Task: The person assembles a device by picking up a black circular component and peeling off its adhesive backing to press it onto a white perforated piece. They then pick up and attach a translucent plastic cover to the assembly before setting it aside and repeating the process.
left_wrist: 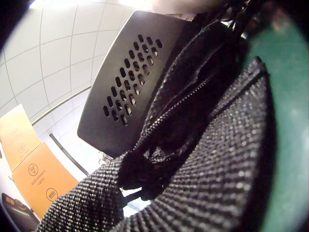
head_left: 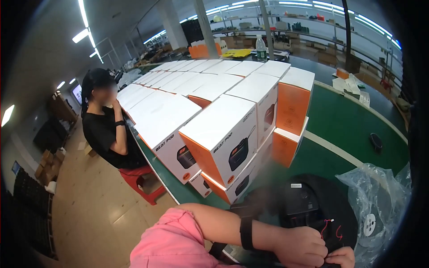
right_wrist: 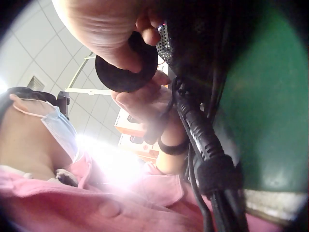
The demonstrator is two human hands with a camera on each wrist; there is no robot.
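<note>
My left hand (head_left: 299, 245), fingers curled, is against the near side of a black device (head_left: 301, 201) with thin red wires. Just right of it, partly cut off by the frame, is my right hand (head_left: 342, 257). The right wrist view shows my right hand (right_wrist: 106, 29) pinching a round black piece (right_wrist: 128, 79), thumb on its face; my left hand (right_wrist: 145, 104) curls at its lower edge. A slotted grille housing (left_wrist: 130, 77) stands beside dark mesh fabric (left_wrist: 207, 159) in the left wrist view, where only a sliver of my left hand (left_wrist: 186, 5) shows.
Stacked white and orange boxes (head_left: 223, 129) cover the table's far left part. Crumpled clear plastic (head_left: 380, 201) with a white disc (head_left: 369, 224) lies at right, a dark oval part (head_left: 375, 142) beyond. A seated person (head_left: 105, 120) is left of the table; a bottle (head_left: 261, 48) stands behind.
</note>
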